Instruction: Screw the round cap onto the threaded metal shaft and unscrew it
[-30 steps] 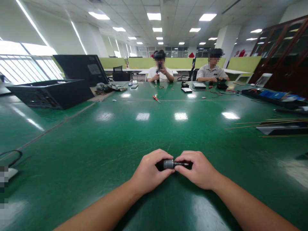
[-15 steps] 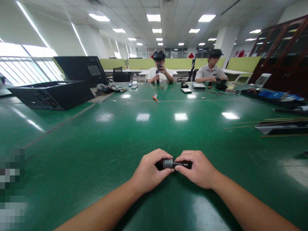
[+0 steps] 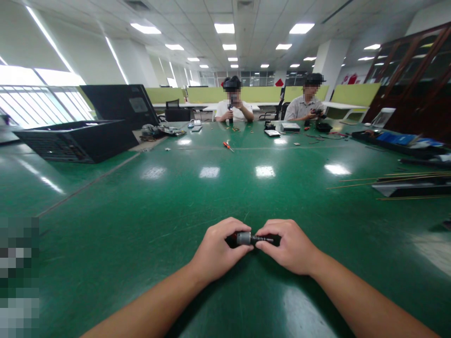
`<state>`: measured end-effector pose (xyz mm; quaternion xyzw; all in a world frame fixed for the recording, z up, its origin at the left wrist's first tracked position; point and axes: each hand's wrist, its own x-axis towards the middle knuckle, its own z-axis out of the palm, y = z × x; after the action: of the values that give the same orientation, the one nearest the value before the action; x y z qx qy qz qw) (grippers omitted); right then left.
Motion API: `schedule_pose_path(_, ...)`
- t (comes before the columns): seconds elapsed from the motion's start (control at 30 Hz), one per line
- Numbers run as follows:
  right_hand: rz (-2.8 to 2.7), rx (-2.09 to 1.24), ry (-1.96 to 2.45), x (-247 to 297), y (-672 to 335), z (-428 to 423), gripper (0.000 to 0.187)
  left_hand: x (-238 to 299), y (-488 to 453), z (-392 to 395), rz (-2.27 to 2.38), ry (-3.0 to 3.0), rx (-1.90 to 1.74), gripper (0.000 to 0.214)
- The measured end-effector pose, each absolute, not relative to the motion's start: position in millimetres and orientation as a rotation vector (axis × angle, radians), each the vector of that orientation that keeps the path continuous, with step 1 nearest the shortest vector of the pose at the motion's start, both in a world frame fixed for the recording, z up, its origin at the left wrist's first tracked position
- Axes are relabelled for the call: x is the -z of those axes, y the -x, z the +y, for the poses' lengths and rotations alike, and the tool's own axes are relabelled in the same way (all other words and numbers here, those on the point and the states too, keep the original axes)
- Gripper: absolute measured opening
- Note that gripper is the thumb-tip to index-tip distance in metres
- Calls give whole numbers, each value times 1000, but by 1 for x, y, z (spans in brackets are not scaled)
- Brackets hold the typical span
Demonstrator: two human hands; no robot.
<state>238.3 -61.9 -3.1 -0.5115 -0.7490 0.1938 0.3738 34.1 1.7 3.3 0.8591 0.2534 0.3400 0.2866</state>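
While the left hand (image 3: 211, 253) is gripping a grey metal cylinder (image 3: 244, 238), the right hand (image 3: 294, 249) is pinching the slim ringed shaft (image 3: 263, 239) extending from it, both parts lying between the hands over the green tabletop (image 3: 176, 197). Compared with a second ago, the left hand and cylinder are sitting slightly farther left and the right hand is barely moving, so the handwork is opening a little room between them. The left palm is hiding the cylinder's far end; whether the hands are touching the tabletop is staying unclear.
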Motion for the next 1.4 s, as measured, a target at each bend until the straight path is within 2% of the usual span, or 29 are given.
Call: schedule_pose_path(1.4,-1835,-493,1327,3,-238,-62,5,-4,-32,3,681,-2310,-984,27)
